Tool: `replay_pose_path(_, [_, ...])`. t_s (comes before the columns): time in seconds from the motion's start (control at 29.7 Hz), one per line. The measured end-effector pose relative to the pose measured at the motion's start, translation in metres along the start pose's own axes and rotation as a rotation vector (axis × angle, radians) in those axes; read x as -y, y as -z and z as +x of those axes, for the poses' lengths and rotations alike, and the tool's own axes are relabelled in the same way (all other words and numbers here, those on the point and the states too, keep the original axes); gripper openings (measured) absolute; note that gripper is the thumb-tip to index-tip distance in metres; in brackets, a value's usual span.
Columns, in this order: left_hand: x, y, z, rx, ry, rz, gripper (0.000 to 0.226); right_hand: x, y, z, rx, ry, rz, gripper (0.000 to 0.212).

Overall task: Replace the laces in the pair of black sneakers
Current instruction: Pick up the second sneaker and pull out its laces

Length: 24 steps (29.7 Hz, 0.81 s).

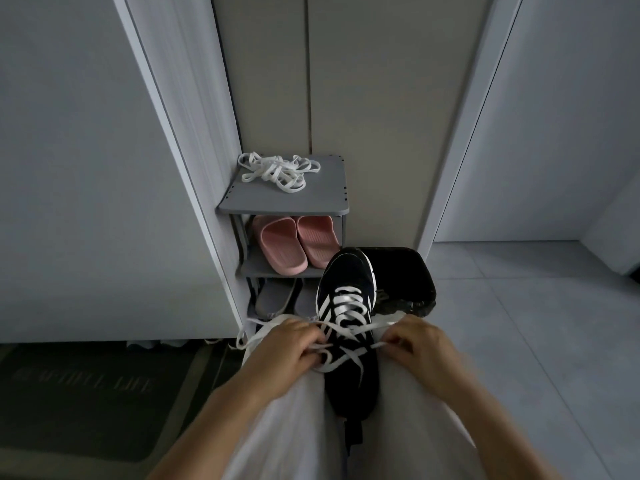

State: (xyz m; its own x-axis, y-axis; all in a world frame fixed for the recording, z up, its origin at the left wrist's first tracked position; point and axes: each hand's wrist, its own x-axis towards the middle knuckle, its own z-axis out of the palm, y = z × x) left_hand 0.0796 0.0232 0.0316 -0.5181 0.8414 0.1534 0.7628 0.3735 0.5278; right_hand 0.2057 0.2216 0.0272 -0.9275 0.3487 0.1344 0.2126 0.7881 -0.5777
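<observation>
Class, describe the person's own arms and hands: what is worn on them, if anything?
The left hand and right hand wear no gloves, and no ring, watch or bracelet shows in the dim light. The left forearm and right forearm show no sleeve down to the frame's edge.

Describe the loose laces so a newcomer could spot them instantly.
Start at the grey shoe rack against the wall. On its top shelf, above the pink slippers, lies a tangle of white laces. Unlike the sneaker's lace, it is threaded through nothing.
</observation>
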Motion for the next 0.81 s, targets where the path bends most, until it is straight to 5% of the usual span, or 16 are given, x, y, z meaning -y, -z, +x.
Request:
replay_pose_path(0.17, [0.024,0.05,-0.006,-0.244,0.295,-0.284,0.014,-0.036,0.036,0.006,-0.332,-0.363,0.488,0.025])
replay_pose_path(0.27, [0.045,0.071,-0.014,-0.422,0.394,-0.237,0.013,-0.053,0.042,0.008,-0.433,-0.44,0.594,0.028])
replay_pose_path(0.4, [0.055,0.064,-0.015,-0.213,0.443,0.02,0.013,-0.062,0.048,0.013,-0.634,-0.496,0.772,0.023])
replay_pose_path(0.57, [0.014,0.033,-0.007,-0.264,0.17,-0.101,0.029,-0.066,0.057,0.02,-0.945,-0.523,1.013,0.02])
replay_pose_path(0.67, [-0.01,0.008,0.005,-0.138,0.038,-0.043,0.036,-0.057,0.051,0.025,-0.704,-0.45,0.898,0.021])
replay_pose_path(0.77, [-0.021,0.0,0.012,-0.118,0.038,-0.044,0.023,-0.039,0.031,0.024,-0.123,-0.285,0.418,0.009])
replay_pose_path(0.81, [-0.023,-0.001,0.011,-0.106,0.03,-0.074,0.018,-0.036,0.021,0.022,-0.074,-0.19,0.217,0.023])
